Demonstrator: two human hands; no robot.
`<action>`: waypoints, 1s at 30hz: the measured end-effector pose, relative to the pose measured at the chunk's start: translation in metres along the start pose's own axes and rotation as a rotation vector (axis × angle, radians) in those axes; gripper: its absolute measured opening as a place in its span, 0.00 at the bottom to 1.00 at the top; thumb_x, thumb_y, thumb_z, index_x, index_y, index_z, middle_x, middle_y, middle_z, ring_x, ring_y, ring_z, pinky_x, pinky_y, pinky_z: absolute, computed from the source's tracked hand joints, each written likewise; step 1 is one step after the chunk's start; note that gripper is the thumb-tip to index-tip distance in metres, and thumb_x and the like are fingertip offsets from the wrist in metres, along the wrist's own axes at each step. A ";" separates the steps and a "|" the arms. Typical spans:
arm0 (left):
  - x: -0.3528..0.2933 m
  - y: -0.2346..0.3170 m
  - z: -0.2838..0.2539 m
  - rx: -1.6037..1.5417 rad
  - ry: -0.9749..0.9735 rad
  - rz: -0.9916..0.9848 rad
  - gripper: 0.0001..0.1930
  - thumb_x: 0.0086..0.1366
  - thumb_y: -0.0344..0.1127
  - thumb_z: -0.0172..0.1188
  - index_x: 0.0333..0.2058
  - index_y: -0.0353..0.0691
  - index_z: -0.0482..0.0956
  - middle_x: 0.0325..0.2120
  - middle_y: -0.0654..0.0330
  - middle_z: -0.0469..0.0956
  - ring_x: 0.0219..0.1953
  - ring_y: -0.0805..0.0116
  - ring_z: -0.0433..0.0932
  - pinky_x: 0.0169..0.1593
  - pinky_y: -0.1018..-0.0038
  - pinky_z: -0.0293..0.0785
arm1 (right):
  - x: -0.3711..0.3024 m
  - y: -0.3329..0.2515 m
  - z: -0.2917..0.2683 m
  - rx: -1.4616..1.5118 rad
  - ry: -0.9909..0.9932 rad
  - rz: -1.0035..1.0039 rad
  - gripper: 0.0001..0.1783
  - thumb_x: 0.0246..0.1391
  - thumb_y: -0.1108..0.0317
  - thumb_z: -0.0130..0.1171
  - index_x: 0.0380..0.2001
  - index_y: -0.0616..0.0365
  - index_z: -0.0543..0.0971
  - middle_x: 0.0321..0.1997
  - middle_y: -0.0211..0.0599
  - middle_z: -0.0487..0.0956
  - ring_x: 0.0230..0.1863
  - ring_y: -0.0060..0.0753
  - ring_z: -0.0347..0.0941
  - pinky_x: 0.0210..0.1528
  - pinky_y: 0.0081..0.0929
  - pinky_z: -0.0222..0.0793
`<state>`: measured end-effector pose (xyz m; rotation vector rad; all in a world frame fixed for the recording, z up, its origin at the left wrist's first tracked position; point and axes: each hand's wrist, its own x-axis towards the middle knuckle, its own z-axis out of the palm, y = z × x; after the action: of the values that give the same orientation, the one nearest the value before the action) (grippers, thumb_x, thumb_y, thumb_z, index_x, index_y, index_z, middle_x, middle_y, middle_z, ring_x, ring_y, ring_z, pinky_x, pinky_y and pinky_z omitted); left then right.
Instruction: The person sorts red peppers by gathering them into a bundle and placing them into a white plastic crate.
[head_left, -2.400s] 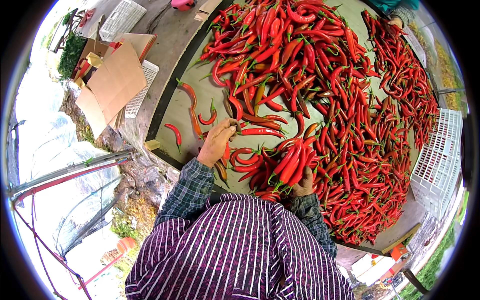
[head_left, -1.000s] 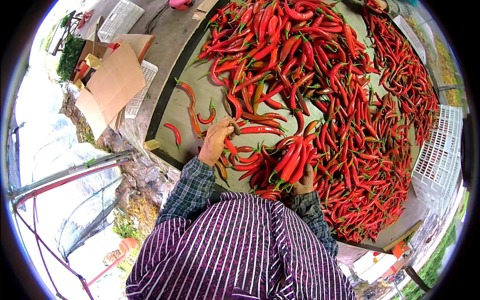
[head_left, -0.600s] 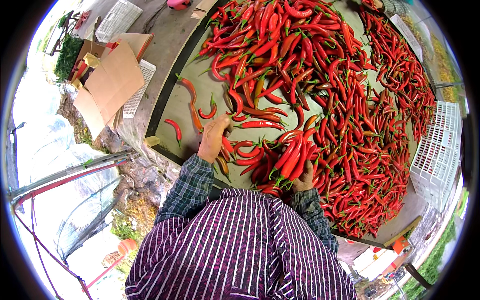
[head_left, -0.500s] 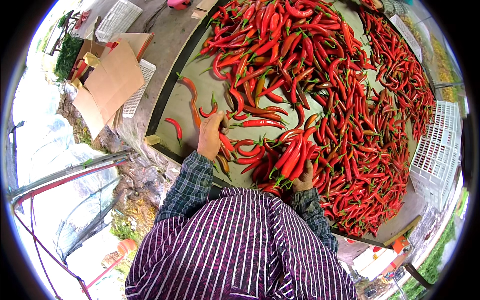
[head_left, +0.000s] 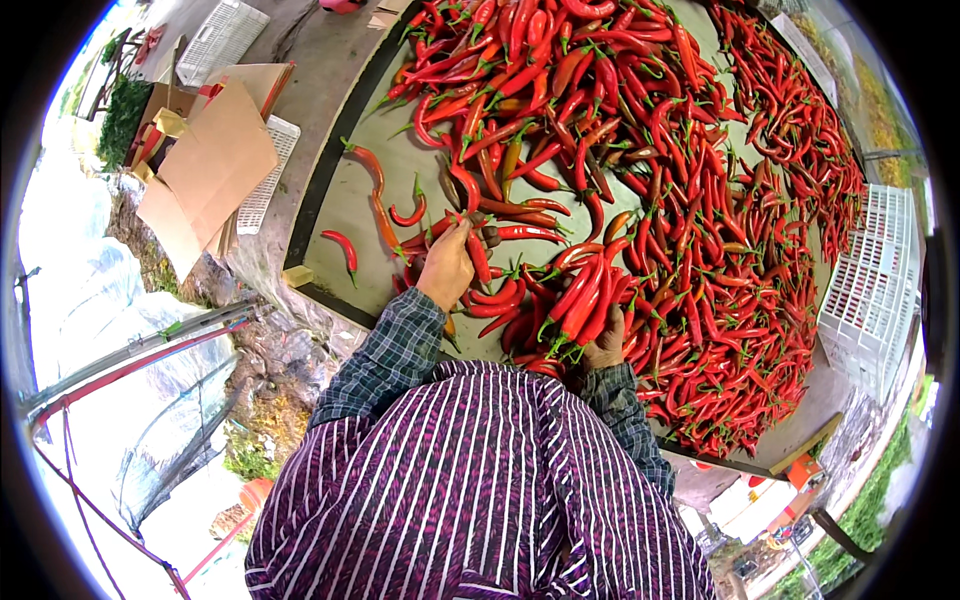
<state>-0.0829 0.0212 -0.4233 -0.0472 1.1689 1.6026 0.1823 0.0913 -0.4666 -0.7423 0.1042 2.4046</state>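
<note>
Far L, at 10 o'clock, you've got flattened cardboard [head_left: 222, 160] on the floor, w/ a white crate [head_left: 222, 38] past it at 10:30. Moving R onto the table [head_left: 400, 165]: a short pepper [head_left: 343, 252] lies by itself betw. 9 & 10, then a long wavy pepper [head_left: 377, 200] at 10:30, both loose, nr the edge. Your L hand [head_left: 447, 267] is just off centre at 11; thumb & fingers are drawn together, pinching a red pepper [head_left: 480, 258] that hangs off the fingertips, tho the exact grip is part hidden. Just R of centre, twd 3, is a bunch of peppers [head_left: 582, 308], stems twd you, lying in your R hand [head_left: 606, 345] at abt 4; thumb shows against the bunch's side, rest of the fingers are under it, so can't tell how tightly they curl. Progress, as I judge it: approx. one handful gathered, one more in your L fingers, & by far the most left loose: big heap [head_left: 570, 75] at 1, spread pile [head_left: 735, 350] at 3 to 4, another pile [head_left: 800, 140] at 2. Far R, at 3, a white basket [head_left: 866, 295] stands by the table's edge; can't make out its contents.
</note>
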 end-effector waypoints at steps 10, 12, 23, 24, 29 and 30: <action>-0.005 -0.011 -0.004 0.541 -0.045 0.134 0.15 0.66 0.30 0.48 0.50 0.32 0.64 0.32 0.62 0.71 0.32 0.77 0.70 0.33 0.79 0.70 | 0.007 0.000 0.001 0.054 -0.081 0.036 0.40 0.44 0.58 0.65 0.57 0.64 0.61 0.56 0.56 0.67 0.55 0.58 0.65 0.57 0.50 0.64; -0.002 -0.007 -0.003 0.454 -0.041 0.081 0.15 0.66 0.32 0.48 0.50 0.33 0.64 0.30 0.63 0.71 0.29 0.78 0.69 0.32 0.79 0.69 | 0.007 0.000 0.002 0.063 -0.064 0.032 0.40 0.44 0.58 0.65 0.57 0.64 0.61 0.56 0.56 0.67 0.55 0.58 0.65 0.57 0.50 0.64; -0.015 0.016 0.010 0.082 0.002 -0.252 0.15 0.69 0.43 0.42 0.39 0.37 0.71 0.24 0.63 0.70 0.22 0.76 0.66 0.24 0.79 0.65 | 0.004 0.001 0.015 -0.252 -0.447 -0.109 0.31 0.58 0.56 0.50 0.60 0.60 0.57 0.61 0.41 0.64 0.61 0.39 0.61 0.62 0.36 0.59; -0.015 0.014 0.007 0.090 -0.076 -0.230 0.14 0.69 0.41 0.43 0.41 0.36 0.70 0.27 0.62 0.71 0.26 0.75 0.68 0.28 0.78 0.67 | 0.005 -0.001 0.010 -0.223 -0.406 -0.073 0.31 0.58 0.56 0.51 0.60 0.59 0.57 0.61 0.40 0.64 0.60 0.38 0.61 0.62 0.36 0.59; -0.014 0.005 0.002 0.139 -0.170 -0.168 0.16 0.66 0.26 0.44 0.52 0.32 0.64 0.43 0.60 0.69 0.43 0.73 0.70 0.44 0.76 0.72 | 0.006 -0.001 0.003 -0.210 -0.321 -0.064 0.32 0.57 0.54 0.52 0.60 0.58 0.57 0.61 0.39 0.64 0.60 0.37 0.62 0.62 0.36 0.59; -0.014 0.004 0.002 0.150 -0.187 -0.183 0.16 0.66 0.24 0.43 0.53 0.32 0.63 0.44 0.59 0.69 0.44 0.73 0.70 0.46 0.76 0.71 | 0.005 -0.001 0.002 -0.231 -0.307 -0.079 0.32 0.56 0.54 0.52 0.59 0.59 0.58 0.60 0.39 0.65 0.59 0.37 0.62 0.61 0.37 0.60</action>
<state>-0.0797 0.0124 -0.4116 0.0887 1.1031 1.3254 0.1781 0.0952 -0.4672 -0.4579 -0.3252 2.4477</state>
